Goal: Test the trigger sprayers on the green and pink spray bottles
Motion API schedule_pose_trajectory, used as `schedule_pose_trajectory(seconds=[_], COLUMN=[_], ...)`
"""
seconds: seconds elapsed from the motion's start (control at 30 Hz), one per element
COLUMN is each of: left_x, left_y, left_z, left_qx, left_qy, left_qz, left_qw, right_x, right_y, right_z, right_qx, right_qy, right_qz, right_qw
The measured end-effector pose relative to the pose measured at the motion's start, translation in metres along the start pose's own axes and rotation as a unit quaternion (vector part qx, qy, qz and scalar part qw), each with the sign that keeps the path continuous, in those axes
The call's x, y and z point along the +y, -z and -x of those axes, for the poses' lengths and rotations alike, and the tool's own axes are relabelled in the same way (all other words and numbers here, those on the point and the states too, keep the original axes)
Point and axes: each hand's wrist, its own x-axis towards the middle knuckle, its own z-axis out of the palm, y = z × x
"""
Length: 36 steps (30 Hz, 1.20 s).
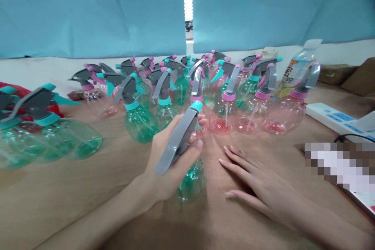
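Observation:
My left hand (172,152) is wrapped round the neck of a green spray bottle (191,183) at the middle of the table. Its grey trigger head with a turquoise nozzle tip rises above my thumb and leans up to the right; my hand hides the collar. To the right, my right hand (252,179) rests on the brown tabletop, fingers apart, holding nothing. Just beyond both hands stands a pink spray bottle (221,117) in a row of similar ones. A green spray bottle (140,123) with a turquoise collar stands behind my left hand.
Several more pink and green spray bottles crowd the back. More green spray bottles (70,140) stand at the left. A labelled drink bottle (299,64), a white power strip (340,119) and cardboard boxes (359,78) are at the right. Blue cloth (88,11) hangs behind.

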Motion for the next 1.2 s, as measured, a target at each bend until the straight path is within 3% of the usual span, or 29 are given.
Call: schedule_pose_trajectory(seconds=[0.2,0.43,0.9,1.2], left_x=[0.002,0.01,0.007,0.001], left_y=[0.0,0.007,0.013,0.006], left_z=[0.0,-0.003,-0.006,-0.003], left_qx=[-0.006,-0.057,-0.111,-0.052], left_qy=[0.02,0.034,0.004,0.015], left_qz=[0.021,0.041,0.052,0.014], left_qw=[1.0,0.997,0.992,0.998], right_x=[0.0,0.002,0.002,0.0], right_y=[0.001,-0.002,-0.003,0.002], right_z=[-0.002,-0.001,0.0,-0.001], right_qx=[-0.015,-0.002,0.002,0.018], right_qy=[0.002,-0.001,-0.001,0.013], right_qz=[0.021,0.0,-0.019,-0.011], right_qw=[1.0,1.0,1.0,1.0])
